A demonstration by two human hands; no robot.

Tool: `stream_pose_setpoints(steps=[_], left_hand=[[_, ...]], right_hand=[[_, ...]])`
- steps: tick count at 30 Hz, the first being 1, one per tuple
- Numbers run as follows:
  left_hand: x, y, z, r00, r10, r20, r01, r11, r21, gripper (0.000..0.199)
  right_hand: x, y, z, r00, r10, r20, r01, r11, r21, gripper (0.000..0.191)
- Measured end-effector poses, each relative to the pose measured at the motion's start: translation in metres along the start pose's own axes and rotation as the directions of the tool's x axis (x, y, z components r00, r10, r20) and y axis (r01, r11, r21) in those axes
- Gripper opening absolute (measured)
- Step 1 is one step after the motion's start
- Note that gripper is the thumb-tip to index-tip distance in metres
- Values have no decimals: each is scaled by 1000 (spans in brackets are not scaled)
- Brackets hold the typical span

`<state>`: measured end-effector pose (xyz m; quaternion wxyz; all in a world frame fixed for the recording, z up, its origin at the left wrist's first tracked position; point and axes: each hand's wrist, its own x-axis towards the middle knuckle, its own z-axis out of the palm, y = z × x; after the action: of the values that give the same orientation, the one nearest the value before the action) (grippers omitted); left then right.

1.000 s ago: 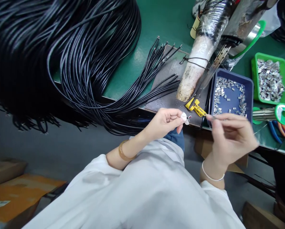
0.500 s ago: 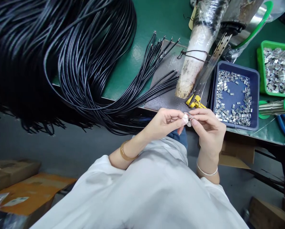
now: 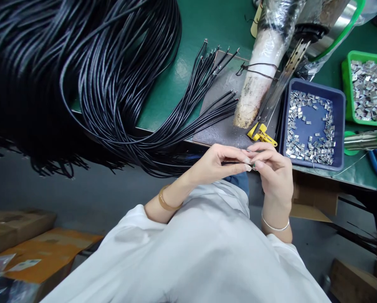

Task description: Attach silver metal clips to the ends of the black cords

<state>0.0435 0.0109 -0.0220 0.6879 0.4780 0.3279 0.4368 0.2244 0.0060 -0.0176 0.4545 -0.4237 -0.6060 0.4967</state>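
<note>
My left hand is closed in a pinch, with what looks like a black cable running between thumb and fingers. White patches cover its thumb tip and a fingertip. My right hand meets it tip to tip, thumb and fingers pinched at the cable's end. Something small with a dark green and shiny glint shows there, too small to name. Both hands are just in front of the table edge. Beyond them, a yellow tool part sits below the white plastic-wrapped nozzle, beside a slim metal rod.
A large bundle of black cables hangs over the left table edge, bare-ended tips on a grey mat. On the right stand a blue tray and a green tray of small metal clips, with a solder reel. Cartons lie below.
Both hands have shifted slightly and the fingers have moved closer together. The dark strand and small shiny glint now show between the fingertips. The whole view has moved a little.
</note>
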Motion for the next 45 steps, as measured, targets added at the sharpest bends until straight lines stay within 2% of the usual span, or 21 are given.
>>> stream_pose_setpoints(steps=[2,5,7,10,15,17,19,23,26,31,36,38,40,42,43,45], left_hand=[[-1,-1,1,997,33,-69,-31,999,22,14],[-1,-2,5,978,77,-192,-72,997,36,13],[-1,-2,8,969,101,-227,-88,994,67,12],[0,-3,9,960,119,-252,-85,986,141,13],[0,-4,10,959,167,-229,-105,960,259,14],[0,-5,11,966,128,-225,-77,972,223,16],[1,-4,12,972,69,-224,-43,992,119,17],[3,0,10,975,-31,-220,19,998,-58,17],[6,2,8,972,-54,-228,33,995,-92,15],[9,2,8,975,-10,-220,-6,997,-71,10],[11,1,10,979,-18,-203,3,997,-71,8],[13,2,11,977,-29,-212,13,997,-76,9],[14,2,11,972,-30,-231,12,997,-79,9],[14,3,11,966,-34,-255,17,997,-69,8],[15,4,11,965,-39,-260,24,998,-57,8],[15,5,10,966,-34,-255,25,999,-37,8]], right_hand=[[0,-3,0,996,-34,-85,30,998,-55,5],[-1,-10,4,958,-146,-245,83,964,-252,13],[-2,-12,5,957,-174,-231,93,941,-325,16],[-2,-11,6,966,-177,-190,103,932,-347,15],[-2,-8,7,967,-175,-183,94,921,-379,8],[-1,-9,9,957,-226,-180,122,881,-456,5],[-1,-10,9,933,-295,-204,150,838,-525,6],[0,-14,7,872,-384,-304,180,829,-530,16],[0,-13,4,861,-446,-245,244,784,-571,25],[-1,-9,4,863,-493,-107,323,703,-634,33],[4,-6,6,905,-426,-24,312,699,-643,21],[6,-5,6,905,-425,-26,313,707,-634,15],[7,-4,6,882,-460,-99,303,716,-629,15],[6,-4,6,828,-532,-177,309,698,-646,19],[6,-4,6,797,-574,-188,328,672,-664,22],[4,-6,8,759,-638,-126,393,605,-693,24]])
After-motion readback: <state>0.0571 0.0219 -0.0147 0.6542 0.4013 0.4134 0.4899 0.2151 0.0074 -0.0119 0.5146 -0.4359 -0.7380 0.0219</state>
